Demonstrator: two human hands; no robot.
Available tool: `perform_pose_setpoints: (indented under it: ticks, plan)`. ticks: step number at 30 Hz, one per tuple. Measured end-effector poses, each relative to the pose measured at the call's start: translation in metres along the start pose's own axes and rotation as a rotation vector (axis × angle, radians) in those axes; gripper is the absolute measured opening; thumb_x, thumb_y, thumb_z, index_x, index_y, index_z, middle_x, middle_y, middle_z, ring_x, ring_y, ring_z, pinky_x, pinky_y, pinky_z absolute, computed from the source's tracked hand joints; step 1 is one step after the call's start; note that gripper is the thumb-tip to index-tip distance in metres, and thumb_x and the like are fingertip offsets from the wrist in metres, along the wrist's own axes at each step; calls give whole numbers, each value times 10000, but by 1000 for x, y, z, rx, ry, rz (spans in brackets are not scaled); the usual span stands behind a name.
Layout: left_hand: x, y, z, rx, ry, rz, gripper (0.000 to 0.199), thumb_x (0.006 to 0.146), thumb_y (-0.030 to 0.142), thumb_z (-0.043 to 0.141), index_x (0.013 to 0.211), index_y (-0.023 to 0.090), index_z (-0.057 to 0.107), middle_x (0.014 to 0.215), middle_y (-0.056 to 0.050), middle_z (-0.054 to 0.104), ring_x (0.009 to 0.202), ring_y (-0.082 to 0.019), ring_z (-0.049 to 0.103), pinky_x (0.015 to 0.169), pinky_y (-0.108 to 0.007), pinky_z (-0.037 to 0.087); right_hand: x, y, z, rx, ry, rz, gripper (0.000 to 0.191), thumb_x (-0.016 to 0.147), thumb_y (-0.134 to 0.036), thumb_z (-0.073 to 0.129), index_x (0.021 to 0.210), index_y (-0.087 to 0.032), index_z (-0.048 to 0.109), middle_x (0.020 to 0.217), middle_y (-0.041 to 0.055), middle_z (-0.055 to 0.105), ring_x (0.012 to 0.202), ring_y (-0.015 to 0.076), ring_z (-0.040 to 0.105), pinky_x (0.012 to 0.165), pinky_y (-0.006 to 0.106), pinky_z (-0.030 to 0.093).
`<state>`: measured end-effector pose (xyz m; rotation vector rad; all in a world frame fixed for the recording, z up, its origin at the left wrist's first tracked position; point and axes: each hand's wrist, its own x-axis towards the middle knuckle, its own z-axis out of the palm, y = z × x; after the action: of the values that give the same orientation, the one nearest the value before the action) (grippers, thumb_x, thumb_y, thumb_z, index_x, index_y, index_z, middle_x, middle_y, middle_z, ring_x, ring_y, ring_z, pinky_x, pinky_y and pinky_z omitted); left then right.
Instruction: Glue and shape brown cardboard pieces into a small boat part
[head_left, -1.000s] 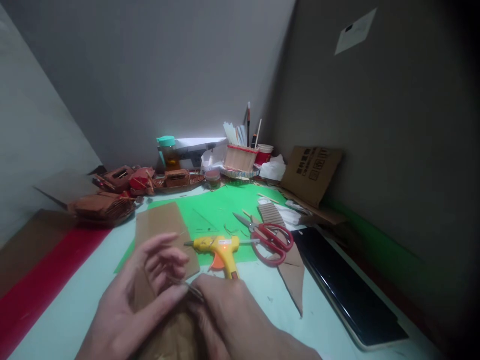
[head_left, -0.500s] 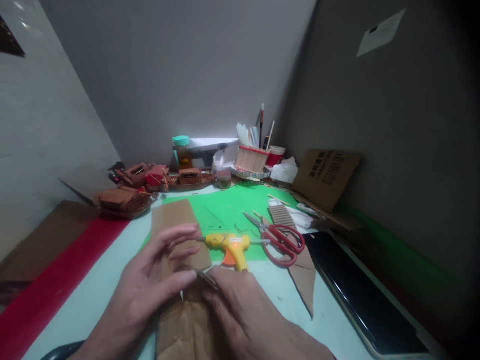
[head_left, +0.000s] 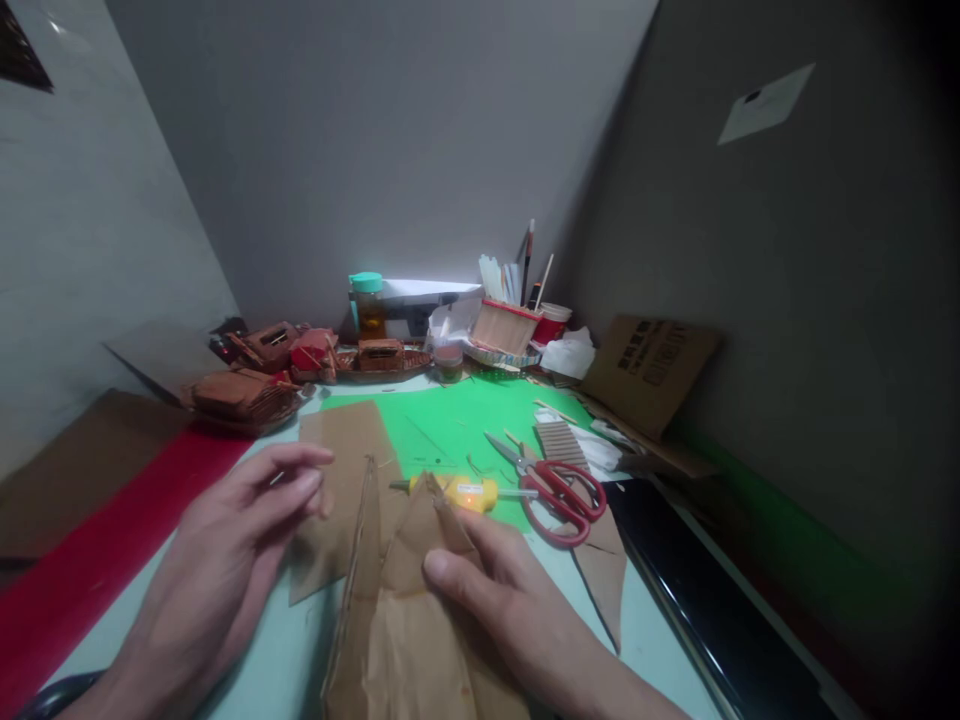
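A folded brown cardboard piece (head_left: 412, 630) with a pointed end stands at the bottom middle. My right hand (head_left: 502, 590) grips its right side, thumb on the near face and fingers behind. To the left, my left hand (head_left: 240, 540) is off the cardboard, its fingers bent and thumb near the fingertips; nothing shows in it. Just beyond the cardboard tip lies a yellow glue gun (head_left: 472, 493), partly hidden. A flat cardboard sheet (head_left: 341, 450) rests behind, between my left hand and the glue gun.
Red-handled scissors (head_left: 566, 500) lie right of the glue gun over cardboard scraps (head_left: 600, 570). A black phone-like device (head_left: 697, 590) is at the right. Brown model boats (head_left: 382, 360), a lidded bottle (head_left: 367, 305) and a stick holder (head_left: 506, 325) line the back.
My left hand has let go and moved left. The cardboard piece has been raised, its pointed end now showing, and my right hand has shifted its grip along the right side.
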<state>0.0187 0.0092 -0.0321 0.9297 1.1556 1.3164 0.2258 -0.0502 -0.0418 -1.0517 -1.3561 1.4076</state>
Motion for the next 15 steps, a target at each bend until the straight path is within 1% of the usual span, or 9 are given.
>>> perform_pose_setpoints:
  ticks: [3, 4, 6, 9, 11, 13, 15]
  plan:
    - [-4, -11, -1, 20, -128, 24, 233, 719, 368, 804, 886, 227, 724, 689, 11, 551, 641, -113, 492, 536, -125, 465, 1, -1, 0, 246, -34, 11, 310, 896, -320, 614, 1185, -217, 657, 1149, 58, 691, 1117, 221, 629, 1006, 368, 460]
    - [-5, -14, -1, 22, -162, 26, 218, 734, 381, 795, 866, 223, 720, 690, 13, 541, 606, -100, 461, 506, -126, 437, 1, 0, 0, 279, -21, 2, 318, 893, -317, 624, 1195, -219, 658, 1172, 60, 688, 1132, 222, 625, 1026, 375, 449]
    - [-6, -20, 0, 39, -185, 0, 243, 718, 406, 814, 825, 215, 712, 671, 24, 513, 540, -73, 399, 447, -118, 365, 2, 2, -1, 313, 8, -12, 338, 885, -337, 644, 1203, -225, 660, 1170, 63, 695, 1122, 232, 636, 1013, 388, 463]
    - [-8, -24, 3, 45, -186, -63, 342, 651, 474, 852, 797, 199, 710, 562, 63, 378, 458, -49, 301, 383, -105, 254, 4, 8, -3, 286, 90, -15, 368, 870, -389, 664, 1200, -227, 667, 1141, 64, 706, 1110, 250, 645, 983, 393, 486]
    - [-9, -24, 5, 48, -207, -78, 420, 610, 530, 862, 796, 187, 708, 525, 84, 307, 438, -46, 259, 360, -105, 229, 4, 12, -5, 216, 166, -8, 392, 858, -431, 671, 1188, -219, 675, 1153, 69, 700, 1130, 264, 632, 992, 394, 481]
    - [-10, -23, 7, 80, -254, -96, 465, 608, 574, 848, 808, 186, 689, 520, 93, 297, 432, -44, 227, 344, -110, 227, 5, 16, -6, 130, 231, 7, 423, 851, -478, 665, 1176, -208, 682, 1156, 79, 696, 1129, 281, 626, 978, 395, 489]
    - [-9, -23, 7, 118, -284, -108, 459, 659, 593, 805, 840, 197, 662, 539, 93, 313, 434, -45, 211, 340, -112, 220, 4, 20, -7, 50, 284, 13, 458, 843, -511, 660, 1179, -201, 685, 1166, 92, 692, 1141, 298, 613, 966, 398, 496]
